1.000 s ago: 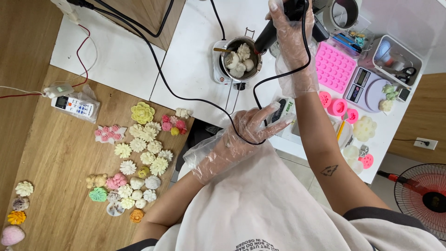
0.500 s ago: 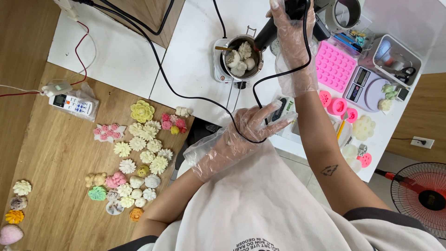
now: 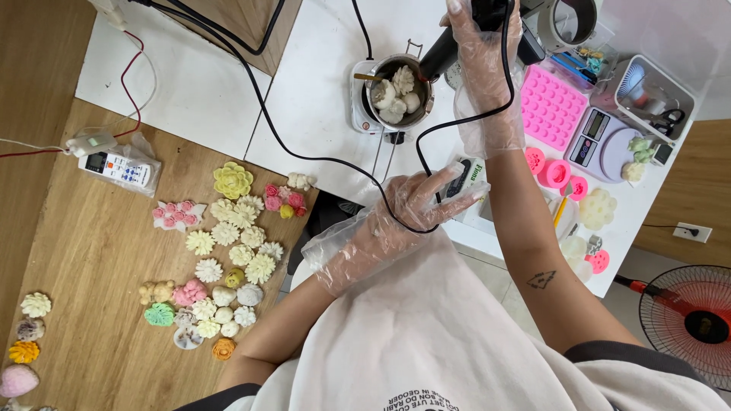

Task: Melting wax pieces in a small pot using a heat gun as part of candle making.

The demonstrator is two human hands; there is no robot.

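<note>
The right hand (image 3: 486,46), in a loose clear plastic glove, is closed around the handle of a black heat tool (image 3: 457,38) at the far edge of the white table (image 3: 312,99), its nozzle pointing down-left into the small metal pot (image 3: 397,91) of pale wax pieces just beside it. The left hand (image 3: 415,209), also gloved, hangs nearer with fingers spread wide, the black cord (image 3: 320,156) crossing it, though whether it grips the cord is hard to tell. Wax flowers (image 3: 228,228) lie on the wooden floor to the left.
</note>
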